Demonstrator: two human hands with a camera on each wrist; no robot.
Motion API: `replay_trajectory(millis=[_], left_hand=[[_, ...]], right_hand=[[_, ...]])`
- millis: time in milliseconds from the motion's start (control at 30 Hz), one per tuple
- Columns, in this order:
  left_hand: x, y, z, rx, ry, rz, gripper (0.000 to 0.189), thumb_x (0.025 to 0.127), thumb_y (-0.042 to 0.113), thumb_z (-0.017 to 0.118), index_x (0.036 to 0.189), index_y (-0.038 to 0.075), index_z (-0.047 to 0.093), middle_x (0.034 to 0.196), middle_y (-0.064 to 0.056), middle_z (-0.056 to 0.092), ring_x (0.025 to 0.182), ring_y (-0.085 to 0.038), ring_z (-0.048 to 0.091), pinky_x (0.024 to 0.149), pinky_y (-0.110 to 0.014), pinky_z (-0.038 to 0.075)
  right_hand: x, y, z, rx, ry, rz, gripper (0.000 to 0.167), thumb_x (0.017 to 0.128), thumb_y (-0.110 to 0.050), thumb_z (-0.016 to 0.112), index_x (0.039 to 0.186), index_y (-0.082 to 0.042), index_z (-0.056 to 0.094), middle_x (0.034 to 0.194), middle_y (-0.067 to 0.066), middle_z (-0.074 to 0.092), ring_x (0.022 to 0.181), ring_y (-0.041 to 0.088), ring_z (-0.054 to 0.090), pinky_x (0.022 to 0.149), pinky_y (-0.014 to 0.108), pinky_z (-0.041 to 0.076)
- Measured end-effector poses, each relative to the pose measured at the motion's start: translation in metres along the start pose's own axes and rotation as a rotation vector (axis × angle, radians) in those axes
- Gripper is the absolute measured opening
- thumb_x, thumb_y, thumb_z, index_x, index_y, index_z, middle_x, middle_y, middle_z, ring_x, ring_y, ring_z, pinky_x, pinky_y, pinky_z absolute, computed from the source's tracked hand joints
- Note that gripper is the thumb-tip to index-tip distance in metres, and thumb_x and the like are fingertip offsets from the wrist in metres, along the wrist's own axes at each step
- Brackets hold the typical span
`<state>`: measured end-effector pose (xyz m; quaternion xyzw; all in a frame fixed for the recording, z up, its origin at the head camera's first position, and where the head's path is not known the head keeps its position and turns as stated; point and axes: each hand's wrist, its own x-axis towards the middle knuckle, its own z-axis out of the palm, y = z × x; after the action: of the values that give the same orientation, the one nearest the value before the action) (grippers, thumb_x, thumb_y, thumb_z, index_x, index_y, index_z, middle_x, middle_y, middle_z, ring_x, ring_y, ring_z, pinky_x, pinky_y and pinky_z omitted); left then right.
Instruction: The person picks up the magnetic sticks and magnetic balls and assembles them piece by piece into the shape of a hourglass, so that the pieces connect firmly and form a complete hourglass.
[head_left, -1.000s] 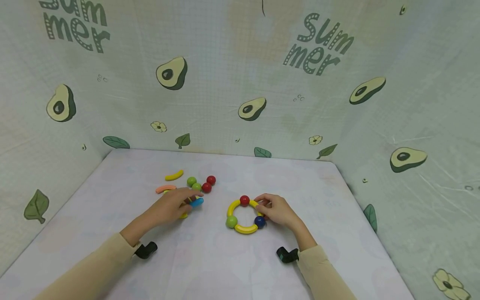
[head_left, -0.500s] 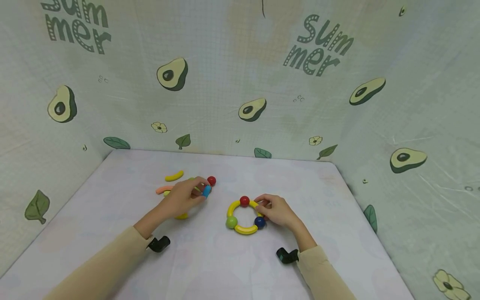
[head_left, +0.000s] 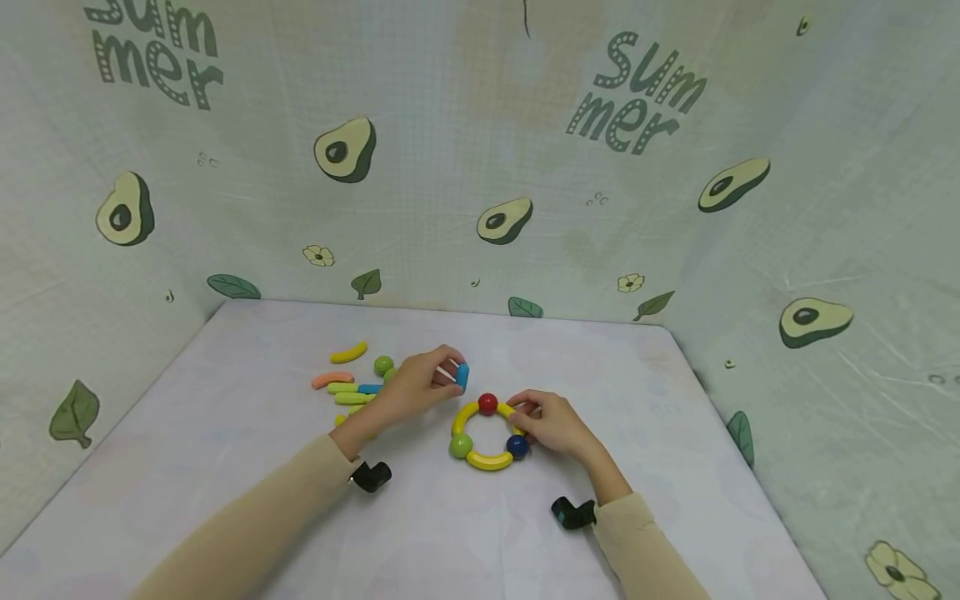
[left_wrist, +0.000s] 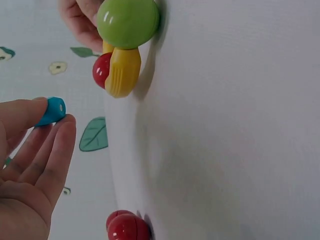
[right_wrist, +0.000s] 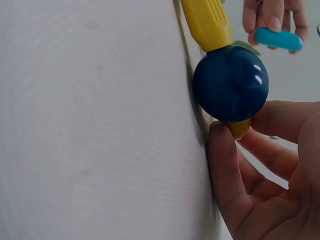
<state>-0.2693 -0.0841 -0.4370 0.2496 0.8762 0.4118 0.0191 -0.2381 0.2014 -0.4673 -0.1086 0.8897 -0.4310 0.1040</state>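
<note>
My left hand (head_left: 422, 382) pinches a short light-blue rod (head_left: 462, 378) between thumb and fingers, above the table and just behind the ring. In the left wrist view, the end of this blue rod (left_wrist: 56, 110) shows a small pale dot. A ring of yellow curved rods (head_left: 489, 461) lies on the table, joined by a red ball (head_left: 488, 404), a green ball (head_left: 461, 446) and a dark blue ball (head_left: 517, 447). My right hand (head_left: 553, 423) pinches the ring's right curved rod (right_wrist: 240, 128), right beside the dark blue ball; the fingers partly hide this rod.
Left of the ring lie a yellow curved rod (head_left: 348, 352), a salmon curved rod (head_left: 332, 379), several yellow-green rods (head_left: 351, 399) and green balls (head_left: 383, 365). Red balls (left_wrist: 129, 227) show in the left wrist view. A patterned cloth backdrop (head_left: 420, 258) encloses the table.
My left hand has lifted the light-blue rod from the pile and carried it right, toward the back of the ring, turning it upright. My right hand stays at the ring.
</note>
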Motion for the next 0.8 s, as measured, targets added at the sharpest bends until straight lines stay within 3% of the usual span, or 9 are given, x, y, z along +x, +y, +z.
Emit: replay_trajectory(millis=[167, 467, 800], left_hand=[[0.010, 0.008, 0.013, -0.024, -0.008, -0.017, 0.038, 0.097, 0.013, 0.080, 0.131, 0.019, 0.062, 0.117, 0.000, 0.071, 0.106, -0.016, 0.072, 0.093, -0.032, 0.062], [0.023, 0.006, 0.029, -0.078, -0.047, -0.020, 0.037, 0.098, 0.012, 0.078, 0.129, 0.021, 0.061, 0.116, 0.000, 0.072, 0.107, -0.017, 0.073, 0.093, -0.032, 0.062], [0.028, 0.009, 0.036, -0.040, -0.075, -0.021, 0.033, 0.099, 0.013, 0.078, 0.126, 0.023, 0.060, 0.117, 0.000, 0.072, 0.107, -0.018, 0.072, 0.091, -0.031, 0.062]], right_hand=[[0.000, 0.000, 0.000, 0.005, -0.002, 0.003, 0.023, 0.101, -0.020, 0.074, 0.122, -0.012, 0.073, 0.095, 0.002, 0.069, 0.070, 0.017, 0.067, 0.068, 0.032, 0.061], [0.000, 0.001, 0.000, 0.011, -0.005, 0.006, 0.023, 0.101, -0.018, 0.073, 0.123, -0.011, 0.073, 0.095, 0.003, 0.070, 0.070, 0.017, 0.068, 0.067, 0.032, 0.061], [0.001, 0.001, 0.000, 0.016, -0.009, -0.003, 0.024, 0.101, -0.018, 0.073, 0.124, -0.011, 0.073, 0.096, 0.003, 0.071, 0.069, 0.017, 0.068, 0.066, 0.032, 0.061]])
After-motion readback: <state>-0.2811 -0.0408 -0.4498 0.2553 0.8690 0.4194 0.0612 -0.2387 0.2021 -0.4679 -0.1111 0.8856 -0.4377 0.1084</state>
